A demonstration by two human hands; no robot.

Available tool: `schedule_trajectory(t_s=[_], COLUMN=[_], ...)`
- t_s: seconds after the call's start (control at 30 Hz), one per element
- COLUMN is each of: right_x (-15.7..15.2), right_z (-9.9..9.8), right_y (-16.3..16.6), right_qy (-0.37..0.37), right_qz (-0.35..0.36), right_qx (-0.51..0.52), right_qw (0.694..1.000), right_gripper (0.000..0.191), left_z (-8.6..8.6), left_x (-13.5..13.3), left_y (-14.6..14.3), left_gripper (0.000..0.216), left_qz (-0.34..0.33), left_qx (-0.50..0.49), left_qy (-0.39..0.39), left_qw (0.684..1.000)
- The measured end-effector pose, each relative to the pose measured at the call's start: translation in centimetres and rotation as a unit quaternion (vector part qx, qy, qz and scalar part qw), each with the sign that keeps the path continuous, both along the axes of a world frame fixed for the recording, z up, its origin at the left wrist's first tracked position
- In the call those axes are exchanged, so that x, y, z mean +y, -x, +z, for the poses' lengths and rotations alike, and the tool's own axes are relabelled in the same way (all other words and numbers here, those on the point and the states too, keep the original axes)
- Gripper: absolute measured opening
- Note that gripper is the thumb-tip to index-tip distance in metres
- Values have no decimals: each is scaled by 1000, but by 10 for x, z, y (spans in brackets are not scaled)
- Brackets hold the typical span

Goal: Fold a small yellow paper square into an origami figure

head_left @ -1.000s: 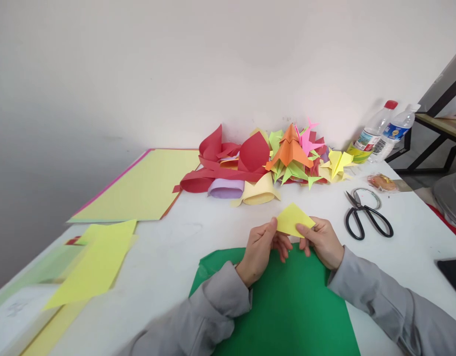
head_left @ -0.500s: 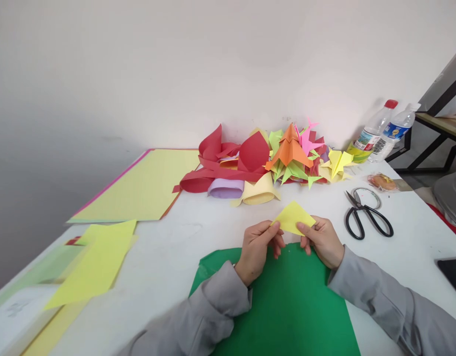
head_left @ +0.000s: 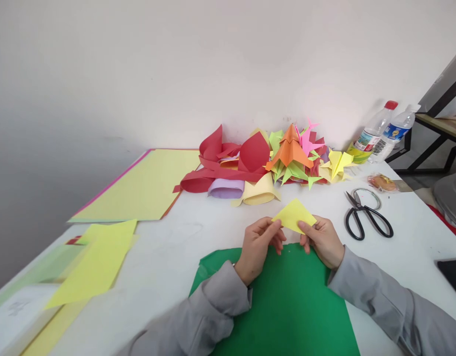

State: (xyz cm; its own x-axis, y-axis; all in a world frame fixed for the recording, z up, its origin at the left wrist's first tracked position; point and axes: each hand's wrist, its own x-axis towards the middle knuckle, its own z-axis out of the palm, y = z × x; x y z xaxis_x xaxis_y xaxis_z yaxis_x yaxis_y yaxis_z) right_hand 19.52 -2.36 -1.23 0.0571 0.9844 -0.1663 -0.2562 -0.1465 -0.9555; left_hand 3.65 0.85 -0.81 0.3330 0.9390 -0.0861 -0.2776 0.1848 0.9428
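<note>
A small yellow piece of paper [head_left: 294, 215], turned like a diamond, is held up between both hands. My left hand [head_left: 259, 244] pinches its left corner between thumb and fingers. My right hand [head_left: 322, 240] grips the right corner, the thumb lying on the near face. Below them, a large green sheet [head_left: 294, 301] covers the near part of the table, its upper left corner crumpled. Whether the yellow paper is folded I cannot tell.
Folded paper shapes [head_left: 290, 153] and red paper loops [head_left: 253, 158] crowd the wall side. Black-handled scissors [head_left: 368, 217] and a tape roll [head_left: 378, 198] lie right. Paper sheets [head_left: 139, 188] and yellow paper [head_left: 94, 267] lie left. Two bottles [head_left: 372, 131] stand back right; a black object [head_left: 452, 277] lies at the right edge.
The yellow paper has risen very slightly in my hands. Both hands keep the same grip, and the other things have stayed in place.
</note>
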Motion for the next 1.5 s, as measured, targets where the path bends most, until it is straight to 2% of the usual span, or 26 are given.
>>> schedule_trajectory(t_s=[0.1,0.3,0.53,0.73,0.87,0.93,1.03,1.1,1.17,1.33,1.43,1.5], right_x=[-1,-3,-3,-3,-2,-2,-2,-2,-3,-8,-16,-22], right_z=[2,2,1,0,-2,-2,-2,-2,-1,-2,-5,-6], right_y=[1,0,0,1,1,1,1,1,1,3,4,4], right_qy=[-1,-8,1,-9,-29,-41,-39,-39,-38,-32,-76,-116], right_qz=[17,47,34,17,-14,-36,-32,-22,-17,-38,-81,-76], right_qx=[11,16,34,23,43,68,58,19,-18,-121,-259,-345], right_qw=[1000,999,999,1000,999,996,997,999,999,991,959,928], right_gripper=[36,35,39,41,39,34,31,33,34,32,24,18], left_z=[1,1,2,3,2,1,-1,-1,-1,0,-1,-1], left_x=[0,1,2,2,2,2,2,1,1,2,1,-2], left_y=[-1,-2,-1,-2,0,1,3,3,3,3,4,6], left_gripper=[30,36,38,30,29,26,23,26,30,29,20,12], left_qz=[-9,7,4,-11,0,-16,-70,-87,-69,50,108,107], left_qx=[14,-3,-16,-17,-23,-17,5,21,31,115,174,220], left_qy=[-16,10,20,28,61,76,70,52,34,-62,-157,-240], left_qw=[1000,1000,1000,999,998,997,995,995,997,990,966,939])
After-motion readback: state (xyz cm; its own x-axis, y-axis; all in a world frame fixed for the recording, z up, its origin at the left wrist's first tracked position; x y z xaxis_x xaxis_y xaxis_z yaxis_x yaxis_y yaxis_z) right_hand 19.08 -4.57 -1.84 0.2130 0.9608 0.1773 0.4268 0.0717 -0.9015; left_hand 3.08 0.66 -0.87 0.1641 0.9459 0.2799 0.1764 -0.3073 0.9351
